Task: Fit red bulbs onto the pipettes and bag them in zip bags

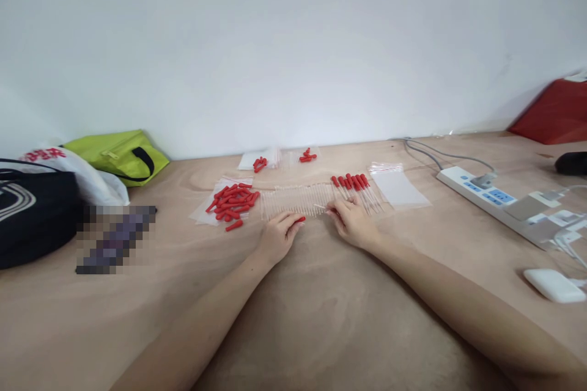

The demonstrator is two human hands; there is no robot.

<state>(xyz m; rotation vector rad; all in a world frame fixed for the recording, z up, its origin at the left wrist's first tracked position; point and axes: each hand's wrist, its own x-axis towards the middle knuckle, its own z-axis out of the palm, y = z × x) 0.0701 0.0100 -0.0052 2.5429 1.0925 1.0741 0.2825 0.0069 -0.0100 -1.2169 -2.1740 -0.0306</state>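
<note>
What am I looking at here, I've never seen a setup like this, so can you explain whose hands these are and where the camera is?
There's no robot here: these are a person's two bare hands, seen by a camera worn on that person's head, looking forward and down. It is the only view. On the wooden table lies a row of thin pale sticks. To its left is a pile of red rubber-like pieces; to its right are sticks with red ends. The left hand holds a small red piece, and the right hand pinches one pale stick. Farther right sits a power strip; at far left, a green bag.
</note>
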